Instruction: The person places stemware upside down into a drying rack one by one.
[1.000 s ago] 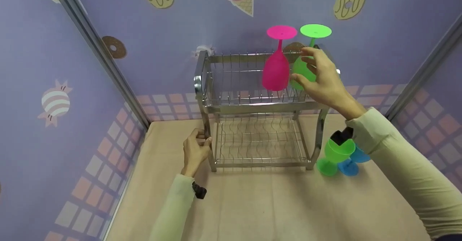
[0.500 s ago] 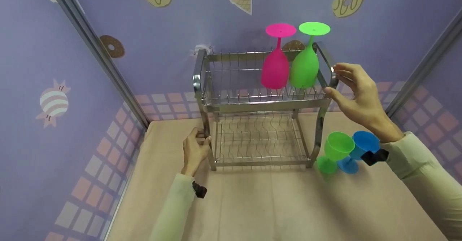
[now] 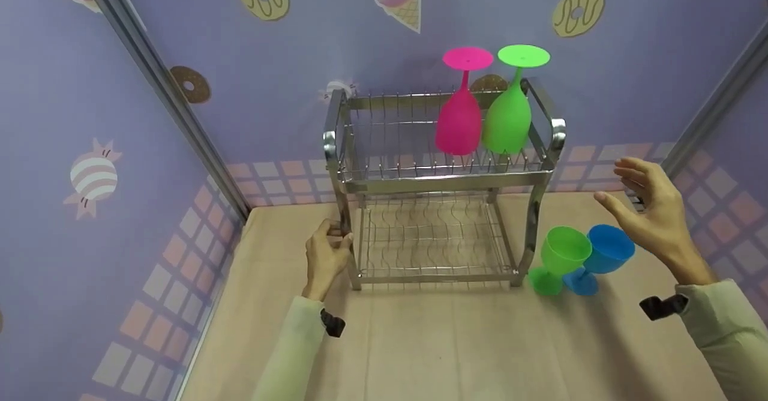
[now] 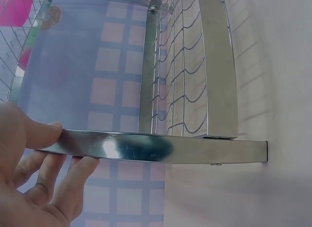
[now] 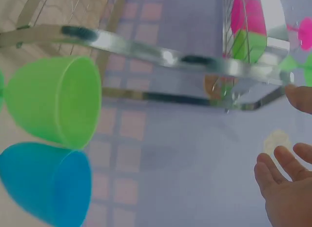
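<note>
A two-tier metal dish rack [image 3: 444, 182] stands against the back wall. On its upper tier, a pink goblet [image 3: 459, 122] and a green goblet [image 3: 507, 119] sit upside down side by side, bases up. My left hand [image 3: 327, 257] grips the rack's left front leg [image 4: 117, 146] between thumb and fingers. My right hand [image 3: 657, 215] is in the air right of the rack, fingers apart and holding nothing. Below and left of it, a second green goblet [image 3: 565, 251] and a blue goblet [image 3: 609, 250] stand upright on the table, close together.
The rack's lower tier [image 3: 435, 239] is a wavy wire shelf. A pale cloth covers the table [image 3: 414, 341]. Purple printed walls [image 3: 636, 77] enclose the back and both sides, with metal posts [image 3: 162, 83] at the corners.
My right hand has moved away from the upside-down green goblet, rightward and down past the rack's right side. My left hand stays on the rack leg.
</note>
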`<act>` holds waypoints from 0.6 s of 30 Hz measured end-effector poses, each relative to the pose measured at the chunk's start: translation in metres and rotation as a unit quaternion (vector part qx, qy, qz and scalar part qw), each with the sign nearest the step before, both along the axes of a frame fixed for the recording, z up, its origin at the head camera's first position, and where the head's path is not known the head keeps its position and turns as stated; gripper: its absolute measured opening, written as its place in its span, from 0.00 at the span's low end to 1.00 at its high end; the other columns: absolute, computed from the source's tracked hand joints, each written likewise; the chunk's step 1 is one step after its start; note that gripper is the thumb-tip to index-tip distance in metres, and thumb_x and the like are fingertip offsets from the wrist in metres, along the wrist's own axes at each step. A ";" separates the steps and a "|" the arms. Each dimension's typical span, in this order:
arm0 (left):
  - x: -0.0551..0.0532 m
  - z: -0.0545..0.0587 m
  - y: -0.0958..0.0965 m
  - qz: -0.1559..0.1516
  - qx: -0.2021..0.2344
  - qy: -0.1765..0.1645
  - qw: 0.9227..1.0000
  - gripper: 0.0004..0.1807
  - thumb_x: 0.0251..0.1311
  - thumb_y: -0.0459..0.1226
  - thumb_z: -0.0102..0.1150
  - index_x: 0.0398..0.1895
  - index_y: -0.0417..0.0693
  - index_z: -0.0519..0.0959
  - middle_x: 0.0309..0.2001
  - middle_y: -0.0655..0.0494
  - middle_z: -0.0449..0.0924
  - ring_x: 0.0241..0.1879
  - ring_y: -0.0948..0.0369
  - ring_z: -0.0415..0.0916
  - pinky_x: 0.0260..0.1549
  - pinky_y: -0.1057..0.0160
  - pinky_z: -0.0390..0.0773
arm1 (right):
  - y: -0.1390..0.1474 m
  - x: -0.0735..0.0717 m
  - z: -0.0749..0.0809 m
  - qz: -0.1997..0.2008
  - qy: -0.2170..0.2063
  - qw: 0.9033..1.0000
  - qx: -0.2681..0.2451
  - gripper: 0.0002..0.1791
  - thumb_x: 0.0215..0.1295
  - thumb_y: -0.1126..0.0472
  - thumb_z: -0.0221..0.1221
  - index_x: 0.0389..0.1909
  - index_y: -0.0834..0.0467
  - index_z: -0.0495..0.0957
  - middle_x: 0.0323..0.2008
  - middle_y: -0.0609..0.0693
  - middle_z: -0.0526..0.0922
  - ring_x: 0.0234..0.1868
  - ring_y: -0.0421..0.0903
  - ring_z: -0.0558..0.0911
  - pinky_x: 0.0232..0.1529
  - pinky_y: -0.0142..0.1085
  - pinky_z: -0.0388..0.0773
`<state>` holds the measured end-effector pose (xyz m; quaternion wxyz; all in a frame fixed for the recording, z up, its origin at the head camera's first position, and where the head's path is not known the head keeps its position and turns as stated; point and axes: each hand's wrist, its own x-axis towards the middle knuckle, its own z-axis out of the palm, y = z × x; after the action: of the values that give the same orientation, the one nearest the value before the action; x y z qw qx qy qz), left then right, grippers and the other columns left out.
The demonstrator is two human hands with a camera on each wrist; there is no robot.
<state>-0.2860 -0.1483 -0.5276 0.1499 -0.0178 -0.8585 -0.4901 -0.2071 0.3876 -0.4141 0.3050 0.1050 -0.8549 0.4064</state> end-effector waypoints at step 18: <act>0.002 0.001 0.003 -0.005 0.004 0.009 1.000 0.12 0.67 0.28 0.68 0.52 0.37 0.82 0.46 0.39 0.86 0.45 0.43 0.89 0.47 0.44 0.90 | 0.068 0.042 -0.110 -0.097 -0.128 0.985 -0.060 0.48 0.67 0.61 0.74 0.82 0.56 0.59 0.74 0.68 0.68 0.68 0.29 0.71 0.64 0.10 0.65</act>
<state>-0.2838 -0.1455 -0.5261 0.1556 -0.0262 -0.8550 -0.4940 -0.1651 0.4555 -0.5245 0.2373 -0.0500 -0.8669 0.4355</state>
